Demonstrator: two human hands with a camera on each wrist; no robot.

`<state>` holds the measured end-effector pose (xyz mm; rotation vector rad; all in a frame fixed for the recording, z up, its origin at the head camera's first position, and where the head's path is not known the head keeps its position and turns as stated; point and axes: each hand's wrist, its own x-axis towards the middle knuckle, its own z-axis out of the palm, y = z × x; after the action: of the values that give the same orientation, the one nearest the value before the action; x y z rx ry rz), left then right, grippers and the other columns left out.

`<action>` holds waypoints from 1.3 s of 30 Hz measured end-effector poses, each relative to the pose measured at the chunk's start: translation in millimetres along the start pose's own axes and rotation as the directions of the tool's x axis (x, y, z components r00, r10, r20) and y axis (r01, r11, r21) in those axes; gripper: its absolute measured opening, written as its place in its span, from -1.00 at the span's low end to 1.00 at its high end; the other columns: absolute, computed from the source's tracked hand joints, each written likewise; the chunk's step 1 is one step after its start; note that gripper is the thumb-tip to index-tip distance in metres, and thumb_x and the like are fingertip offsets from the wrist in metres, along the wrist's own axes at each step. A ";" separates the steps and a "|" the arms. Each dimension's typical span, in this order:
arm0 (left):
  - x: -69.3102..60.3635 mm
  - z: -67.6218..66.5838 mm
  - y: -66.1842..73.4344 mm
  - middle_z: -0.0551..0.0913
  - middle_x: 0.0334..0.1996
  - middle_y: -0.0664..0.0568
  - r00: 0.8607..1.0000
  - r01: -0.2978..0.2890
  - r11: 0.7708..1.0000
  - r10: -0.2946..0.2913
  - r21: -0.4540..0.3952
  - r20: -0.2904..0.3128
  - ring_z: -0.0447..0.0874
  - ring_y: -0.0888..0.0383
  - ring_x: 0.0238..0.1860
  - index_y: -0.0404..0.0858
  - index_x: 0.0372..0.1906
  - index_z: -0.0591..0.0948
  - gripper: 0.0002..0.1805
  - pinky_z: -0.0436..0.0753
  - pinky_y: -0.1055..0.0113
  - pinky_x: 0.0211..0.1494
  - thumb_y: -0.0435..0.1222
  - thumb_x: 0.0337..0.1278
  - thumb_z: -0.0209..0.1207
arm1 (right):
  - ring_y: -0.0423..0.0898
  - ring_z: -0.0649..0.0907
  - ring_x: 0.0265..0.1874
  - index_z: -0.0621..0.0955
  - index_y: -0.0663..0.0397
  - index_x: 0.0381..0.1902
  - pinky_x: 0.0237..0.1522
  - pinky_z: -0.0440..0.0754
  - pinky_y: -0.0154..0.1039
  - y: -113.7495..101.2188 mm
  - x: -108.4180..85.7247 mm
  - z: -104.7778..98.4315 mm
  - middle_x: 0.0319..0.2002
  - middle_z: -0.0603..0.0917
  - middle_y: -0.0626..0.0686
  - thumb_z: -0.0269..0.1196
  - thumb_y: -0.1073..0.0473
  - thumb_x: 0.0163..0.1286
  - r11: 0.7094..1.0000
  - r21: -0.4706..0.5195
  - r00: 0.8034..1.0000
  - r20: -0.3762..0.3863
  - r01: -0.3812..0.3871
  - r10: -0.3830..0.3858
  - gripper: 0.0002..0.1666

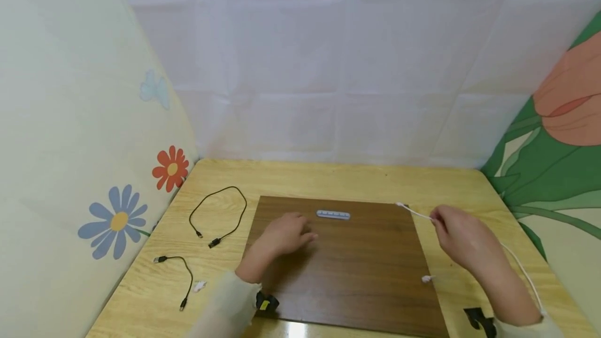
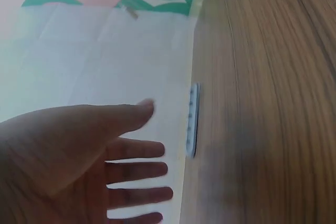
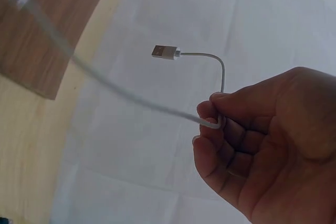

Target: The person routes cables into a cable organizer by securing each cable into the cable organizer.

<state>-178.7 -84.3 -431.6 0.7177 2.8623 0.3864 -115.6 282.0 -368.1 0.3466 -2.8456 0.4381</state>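
Observation:
My right hand [image 1: 462, 236] pinches a thin white USB cable [image 3: 136, 100] between thumb and fingers, above the right side of the table. In the right wrist view, its USB plug [image 3: 165, 52] hangs off a short bend, while the other end runs blurred to the upper left. Over the brown board [image 1: 357, 265], my left hand [image 1: 287, 233] is held with fingers extended, nothing in its grasp. Just beyond those fingers lies a light-blue slotted strip [image 1: 333, 215], seen edge-on beside the thumb in the left wrist view.
To the left on the wooden table [image 1: 319, 176] lie a long black cable [image 1: 245, 203], a short black cable [image 1: 189, 270] and a small white piece [image 1: 200, 286]. Another small white piece [image 1: 426, 278] is at the board's right edge. Cloth walls surround the table.

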 end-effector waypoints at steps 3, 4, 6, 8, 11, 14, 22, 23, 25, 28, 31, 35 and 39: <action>9.2 2.1 8.3 0.70 0.06 -0.01 0.998 -0.044 0.997 0.040 -0.071 -0.056 0.66 0.05 0.08 -0.22 0.13 0.66 -0.58 0.63 0.11 0.16 -0.01 0.48 0.11 | -0.02 0.63 -0.45 0.62 0.28 -0.21 -0.39 0.62 0.06 -9.6 4.4 -2.3 -0.36 0.69 0.11 0.22 0.36 0.40 1.000 0.004 1.000 -0.010 0.012 -0.012 -0.93; 12.8 2.2 11.1 0.72 -0.02 0.03 0.995 -0.063 0.993 0.055 -0.101 -0.079 0.68 0.10 -0.02 -0.21 0.10 0.67 -0.62 0.65 0.16 0.08 -0.04 0.50 0.11 | -0.01 0.63 -0.44 0.62 0.29 -0.21 -0.39 0.62 0.06 -12.7 6.2 -2.8 -0.34 0.69 0.12 0.22 0.35 0.41 1.000 0.005 1.000 -0.010 0.014 -0.014 -0.92; 19.9 1.5 17.0 0.72 -0.18 0.12 0.989 -0.098 0.982 0.079 -0.160 -0.123 0.64 0.20 -0.21 -0.19 0.01 0.70 -0.69 0.64 0.26 -0.10 -0.08 0.52 0.09 | -0.02 0.63 -0.44 0.63 0.28 -0.20 -0.39 0.62 0.05 -19.4 8.8 -2.7 -0.33 0.69 0.13 0.22 0.35 0.41 1.000 0.008 1.000 -0.019 0.021 -0.021 -0.92; 26.1 0.0 22.3 0.65 -0.33 0.18 0.984 -0.126 0.965 0.091 -0.230 -0.154 0.53 0.26 -0.38 -0.19 -0.07 0.71 -0.70 0.55 0.34 -0.27 -0.10 0.55 0.06 | -0.02 0.63 -0.44 0.64 0.28 -0.21 -0.40 0.62 0.03 -25.2 10.9 -0.7 -0.34 0.69 0.13 0.24 0.35 0.40 0.999 0.012 0.998 -0.044 0.041 -0.040 -0.93; 32.3 -1.4 29.1 0.56 -0.45 0.19 0.981 -0.143 0.937 0.091 -0.320 -0.173 0.41 0.27 -0.47 -0.21 -0.10 0.70 -0.67 0.45 0.38 -0.37 -0.10 0.58 0.01 | -0.03 0.62 -0.45 0.64 0.27 -0.24 -0.41 0.61 -0.01 -32.7 12.7 3.5 -0.36 0.68 0.11 0.25 0.36 0.37 0.998 0.021 0.996 -0.070 0.060 -0.058 -0.95; 37.1 -1.2 34.2 0.53 -0.48 0.11 0.983 -0.137 0.905 0.075 -0.403 -0.168 0.38 0.24 -0.49 -0.22 -0.08 0.69 -0.62 0.41 0.37 -0.39 -0.07 0.60 -0.03 | -0.06 0.60 -0.47 0.63 0.27 -0.25 -0.43 0.60 -0.06 -39.0 14.3 7.9 -0.39 0.66 0.09 0.25 0.37 0.37 0.997 0.025 0.995 -0.073 0.067 -0.065 -0.96; 47.2 4.9 44.2 0.77 -0.14 0.05 0.980 -0.133 0.855 0.037 -0.502 -0.196 0.67 0.20 -0.15 -0.21 0.03 0.70 -0.57 0.62 0.28 -0.05 -0.04 0.61 -0.08 | -0.09 0.58 -0.48 0.64 0.25 -0.26 -0.45 0.58 -0.09 -54.4 17.8 14.5 -0.40 0.65 0.06 0.28 0.37 0.35 0.998 0.021 0.995 -0.072 0.064 -0.063 -0.97; 47.6 5.5 45.5 0.77 -0.13 0.05 0.980 -0.132 0.841 0.032 -0.525 -0.194 0.70 0.16 -0.12 -0.22 0.03 0.70 -0.56 0.64 0.28 -0.03 -0.04 0.62 -0.09 | -0.09 0.59 -0.48 0.64 0.25 -0.26 -0.44 0.59 -0.08 -56.4 18.3 15.3 -0.40 0.66 0.06 0.28 0.37 0.35 0.998 0.025 0.996 -0.066 0.061 -0.059 -0.97; 48.2 6.4 48.1 0.77 -0.13 0.06 0.982 -0.124 0.804 0.016 -0.582 -0.187 0.73 0.11 -0.08 -0.22 0.00 0.71 -0.57 0.65 0.28 0.01 -0.06 0.62 -0.10 | -0.08 0.59 -0.47 0.64 0.24 -0.26 -0.43 0.59 -0.07 -60.3 19.1 16.8 -0.39 0.66 0.06 0.28 0.36 0.35 0.998 0.031 0.997 -0.057 0.054 -0.052 -0.97; 50.3 8.4 50.8 0.77 -0.15 0.04 0.985 -0.108 0.743 -0.008 -0.661 -0.171 0.75 0.05 -0.09 -0.25 -0.01 0.70 -0.55 0.66 0.32 -0.01 -0.07 0.63 -0.11 | -0.08 0.60 -0.45 0.64 0.23 -0.26 -0.41 0.61 -0.06 -65.6 21.4 19.2 -0.39 0.66 0.06 0.29 0.36 0.35 0.997 0.040 0.996 -0.057 0.064 -0.062 -0.97; 52.8 10.2 53.1 0.78 -0.17 -0.02 0.986 -0.099 0.690 -0.029 -0.717 -0.164 0.75 -0.04 -0.10 -0.30 -0.05 0.70 -0.53 0.67 0.27 -0.02 -0.08 0.63 -0.13 | -0.08 0.60 -0.45 0.65 0.23 -0.27 -0.40 0.61 -0.07 -70.0 23.7 22.1 -0.40 0.66 0.05 0.31 0.36 0.33 0.995 0.038 0.994 -0.069 0.088 -0.085 -0.96; 55.0 12.0 55.6 0.78 -0.19 -0.17 0.987 -0.086 0.613 -0.055 -0.785 -0.152 0.74 -0.23 -0.09 -0.43 -0.08 0.70 -0.47 0.69 0.02 0.02 -0.08 0.63 -0.12 | -0.08 0.60 -0.46 0.64 0.21 -0.29 -0.40 0.61 -0.09 -74.7 26.3 26.6 -0.42 0.65 0.04 0.32 0.37 0.31 0.992 0.041 0.989 -0.086 0.121 -0.117 -0.96; 57.2 13.2 57.6 0.77 -0.19 -0.24 0.988 -0.057 0.547 -0.089 -0.835 -0.126 0.73 -0.30 -0.10 -0.46 -0.09 0.70 -0.43 0.68 -0.11 0.01 -0.03 0.61 -0.10 | -0.09 0.60 -0.46 0.64 0.19 -0.31 -0.40 0.61 -0.10 -78.9 27.9 30.9 -0.44 0.64 0.03 0.33 0.39 0.29 0.986 0.048 0.983 -0.100 0.159 -0.154 -0.95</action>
<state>-200.3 -5.0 -433.1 0.4470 2.3067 1.7209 -127.0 193.5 -368.4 0.5406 -2.6920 0.4894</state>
